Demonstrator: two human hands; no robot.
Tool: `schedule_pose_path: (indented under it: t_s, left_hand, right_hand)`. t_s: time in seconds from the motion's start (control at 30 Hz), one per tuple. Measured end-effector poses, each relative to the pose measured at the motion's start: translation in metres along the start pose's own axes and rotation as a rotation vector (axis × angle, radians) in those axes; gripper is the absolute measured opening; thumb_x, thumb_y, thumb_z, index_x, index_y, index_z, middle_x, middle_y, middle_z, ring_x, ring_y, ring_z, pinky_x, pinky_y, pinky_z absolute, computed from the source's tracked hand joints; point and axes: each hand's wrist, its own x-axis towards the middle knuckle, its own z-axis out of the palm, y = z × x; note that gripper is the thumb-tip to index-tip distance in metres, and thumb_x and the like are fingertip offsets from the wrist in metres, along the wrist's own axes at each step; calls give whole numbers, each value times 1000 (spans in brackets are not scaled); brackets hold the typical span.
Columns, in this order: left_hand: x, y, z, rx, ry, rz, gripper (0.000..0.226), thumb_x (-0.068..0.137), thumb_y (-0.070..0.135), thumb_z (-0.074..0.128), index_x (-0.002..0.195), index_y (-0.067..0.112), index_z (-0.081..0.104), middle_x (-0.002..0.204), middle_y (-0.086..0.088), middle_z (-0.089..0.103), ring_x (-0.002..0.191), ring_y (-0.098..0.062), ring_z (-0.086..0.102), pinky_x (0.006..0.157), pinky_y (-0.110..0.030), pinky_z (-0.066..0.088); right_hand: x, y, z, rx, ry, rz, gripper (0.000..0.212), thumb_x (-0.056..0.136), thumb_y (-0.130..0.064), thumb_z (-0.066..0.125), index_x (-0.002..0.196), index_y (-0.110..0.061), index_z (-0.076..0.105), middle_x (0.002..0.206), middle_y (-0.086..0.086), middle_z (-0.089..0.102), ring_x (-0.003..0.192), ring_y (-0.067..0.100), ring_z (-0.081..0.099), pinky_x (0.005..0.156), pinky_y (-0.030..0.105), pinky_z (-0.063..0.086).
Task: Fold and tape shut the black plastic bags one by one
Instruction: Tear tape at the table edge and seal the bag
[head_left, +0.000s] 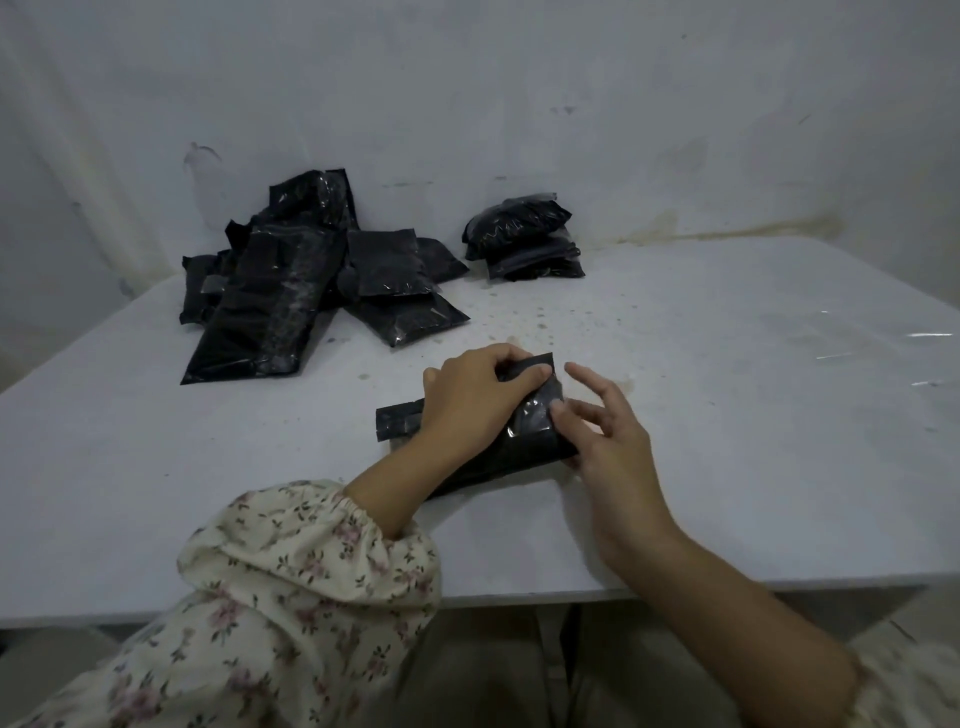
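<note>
1. Head view: your left grip (467, 400) curled round the folded black bag (519, 457), pinning it on the worktop (701, 338) near you.
2. Your right grip (613, 441), fingers loose, touched the tape (535, 418); firm outward rubbing was probably needed.

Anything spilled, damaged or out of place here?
No spill or tear shows. The white table has brownish specks beyond the held black bag, and the far-left bag heap lies jumbled, unlike the neat stack to its right.

Left grip (467, 400) curls, thumb pressing down; right grip (608, 436) spreads relaxed fingers (588, 378) alongside.
</note>
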Motion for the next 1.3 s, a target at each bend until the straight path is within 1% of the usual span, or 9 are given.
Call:
schedule_pose_path:
  t_s: [0.13,0.43,0.6,0.73,0.87,1.03,1.17,1.23,1.3]
  left_hand:
    - [1,0,1,-79,-10,-7,9,89,46,61,85,38,65,94,15,71,98,-8,62,104,-42,35]
    - [3,3,-2,-109,8,32,5,87,45,65,84,41,64,92,15,71,96,-6,62,104,-41,35]
    - [1,2,-2,-139,-9,94,18,88,41,64,104,41,55,85,14,71,93,1,58,94,-33,24]
    - [-2,6,-3,-191,-12,130,20,89,37,64,104,38,50,81,17,69,93,7,55,87,-28,20]
    - [-1,9,0,-158,23,146,14,92,36,60,101,37,50,83,12,70,94,-3,59,85,-29,19]
    - [0,1,5,-73,122,185,10,94,35,57,98,38,48,73,10,64,84,-9,57,87,-33,26]
    - [-3,2,0,91,90,223,14,98,42,48,109,36,52,88,15,63,100,-7,53,94,-32,24]
    - [-5,-4,-9,194,181,155,24,98,45,44,117,34,54,102,17,57,113,-9,45,95,-31,20]
    - [-10,-15,-18,147,328,20,31,95,42,51,124,32,51,121,8,50,123,-14,36,100,-34,21]
  right_hand:
    - [-9,11,15,127,-3,-35,41,93,-8,58,123,-36,61,125,-15,61,117,4,57,101,25,47]
    - [-2,20,26,328,96,59,45,91,-4,59,127,-31,58,130,-5,60,120,12,56,106,34,43]
    - [5,17,19,406,80,149,41,87,-3,62,124,-21,63,124,0,65,114,16,61,99,32,49]
    - [5,13,17,472,69,190,31,84,-3,64,113,-12,68,105,4,73,101,16,67,84,24,53]
    - [4,11,17,446,45,193,20,90,-9,59,107,-12,69,99,5,74,95,14,69,78,21,54]
    - [3,8,13,288,-19,224,22,92,-14,60,110,-8,69,99,9,74,92,18,71,70,21,55]
    - [4,7,7,209,35,192,20,92,-11,60,109,-9,69,96,9,74,91,21,70,70,26,56]
    - [6,4,1,268,67,207,17,93,-10,58,108,-10,67,94,7,74,83,16,71,61,23,55]
    - [10,2,-3,315,85,231,16,94,-8,55,105,-10,66,97,6,73,85,16,70,64,24,56]
